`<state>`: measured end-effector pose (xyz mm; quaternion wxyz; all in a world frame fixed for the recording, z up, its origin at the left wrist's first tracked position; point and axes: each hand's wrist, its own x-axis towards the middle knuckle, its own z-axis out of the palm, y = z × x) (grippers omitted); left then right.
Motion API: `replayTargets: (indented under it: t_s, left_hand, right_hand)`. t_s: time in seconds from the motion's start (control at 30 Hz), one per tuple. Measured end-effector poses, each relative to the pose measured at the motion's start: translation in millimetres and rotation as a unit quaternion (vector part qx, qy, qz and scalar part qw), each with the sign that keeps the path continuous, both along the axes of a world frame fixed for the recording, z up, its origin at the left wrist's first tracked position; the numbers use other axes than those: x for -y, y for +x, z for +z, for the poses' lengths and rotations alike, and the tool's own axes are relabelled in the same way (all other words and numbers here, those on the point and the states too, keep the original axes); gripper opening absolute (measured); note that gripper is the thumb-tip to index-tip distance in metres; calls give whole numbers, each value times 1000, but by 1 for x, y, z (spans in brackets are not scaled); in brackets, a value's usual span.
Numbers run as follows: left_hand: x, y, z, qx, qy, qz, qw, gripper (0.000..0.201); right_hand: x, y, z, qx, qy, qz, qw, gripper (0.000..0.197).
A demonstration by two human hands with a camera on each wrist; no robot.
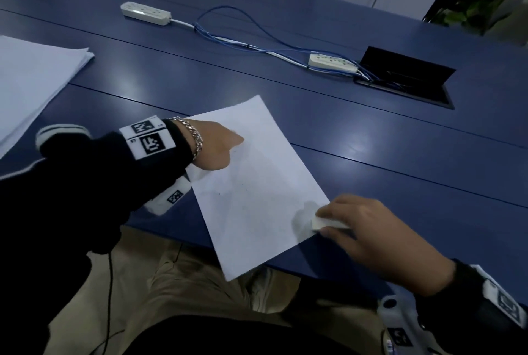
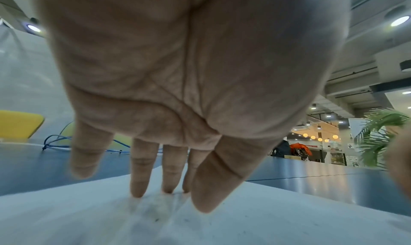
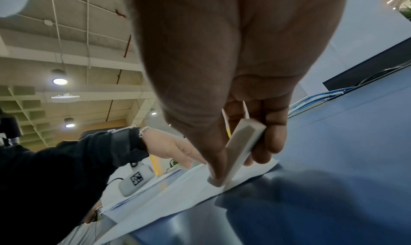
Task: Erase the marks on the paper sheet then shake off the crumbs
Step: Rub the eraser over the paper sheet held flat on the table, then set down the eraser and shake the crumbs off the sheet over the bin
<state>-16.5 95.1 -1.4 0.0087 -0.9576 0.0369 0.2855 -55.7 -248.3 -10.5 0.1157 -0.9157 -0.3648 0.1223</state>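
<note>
A white paper sheet (image 1: 257, 183) lies skewed on the blue table (image 1: 371, 132), its near corner hanging over the table's front edge. Small dark crumbs dot its middle. My left hand (image 1: 220, 146) rests on the sheet's far left part, straight fingertips (image 2: 138, 187) pressing the paper sheet (image 2: 244, 222) down. My right hand (image 1: 368, 234) pinches a white eraser (image 1: 325, 224) between thumb and fingers at the sheet's right edge. In the right wrist view the eraser (image 3: 241, 148) stands on edge, touching the paper (image 3: 177, 196) near its border.
A stack of white paper (image 1: 31, 80) lies at the far left. Two white power strips (image 1: 145, 13) (image 1: 333, 63) joined by blue cables (image 1: 243, 37) cross the back of the table. An open black cable box (image 1: 405, 77) sits at the back right.
</note>
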Motion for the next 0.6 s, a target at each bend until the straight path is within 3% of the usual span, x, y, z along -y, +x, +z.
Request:
replayTargets:
  t_s: [0.2,0.3,0.4,0.5,0.6]
  left_hand:
    - [10,37,0,33,-123,-49,991,70]
    - [3,57,14,142,-173,-14,975,63]
    - [-13,77,24,230,-202,39,951,50]
    - [-24,89,19,249,-208,69,943,42]
    - [-25,95,12,255,-208,81,941,38]
  right_hand:
    - [11,-23,-2,-38,23,-12,999,28]
    - [29,-6,9,25,94,-83,992,20]
    - [55,19,21,77,68,-181,978,15]
    - [79,35,20,35,11,-250,967,17]
    - [85,39,14,-27,2,-264,964,15]
